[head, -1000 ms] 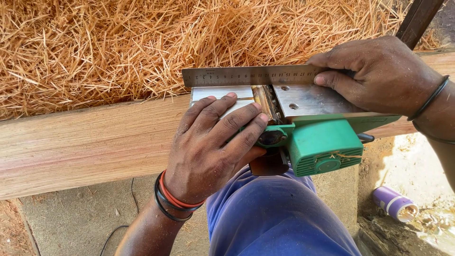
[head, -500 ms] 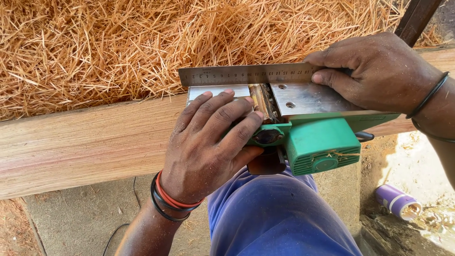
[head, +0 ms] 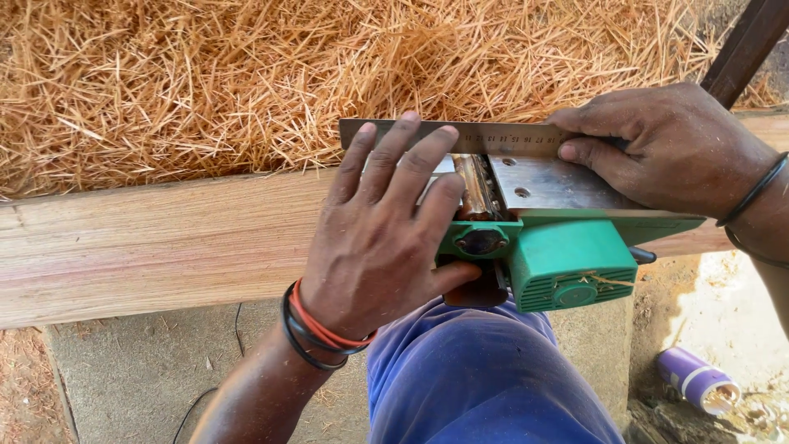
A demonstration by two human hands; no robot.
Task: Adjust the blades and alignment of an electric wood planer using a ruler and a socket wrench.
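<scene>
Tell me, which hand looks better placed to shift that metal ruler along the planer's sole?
Probably the right hand: it already pinches the ruler at its end, while the left hand lies flat, steadying the green planer.

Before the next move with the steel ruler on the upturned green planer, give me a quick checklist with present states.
1. Green electric planer sole facing up: ok.
2. Steel ruler lying across the metal sole: ok.
3. Left hand pressing the front sole, fingers reaching the ruler: ok.
4. Right hand pinning the ruler's other end: ok.
5. Ruler flush with the cutter drum: cannot tell.
6. Planer unplugged: cannot tell.
</scene>
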